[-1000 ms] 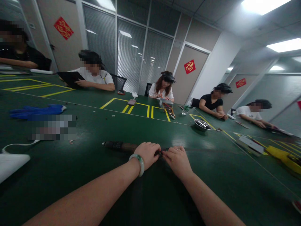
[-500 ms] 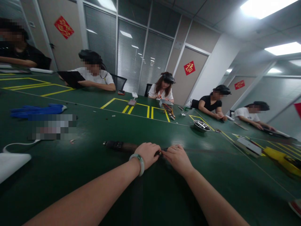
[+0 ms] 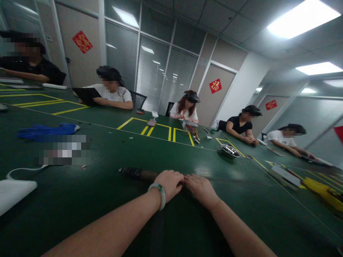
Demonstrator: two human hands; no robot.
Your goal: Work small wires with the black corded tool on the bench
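Note:
My left hand (image 3: 168,182), with a pale green bangle on its wrist, is closed with its fingers curled inward. The fingertips of my right hand (image 3: 200,189) meet it over the green table (image 3: 139,221). What lies between the fingers is hidden; only a bit of something dark shows under them. Just left of my left hand lies a black, rod-like object (image 3: 131,172) with a small metallic end. Its exact kind does not show. A dark strip (image 3: 233,181) runs along the table to the right of my right hand.
At left lie a blue glove (image 3: 48,131) and a white device (image 3: 16,192) with a cable. A metal bowl (image 3: 230,151), a plastic bottle (image 3: 213,129) and a yellow object (image 3: 324,192) are at right. Yellow tape (image 3: 169,134) marks the table. Several people sit across.
The view has tilted up slightly, so everything sits lower. My right fingers have straightened and flattened somewhat; a small shiny tip between the hands is now covered.

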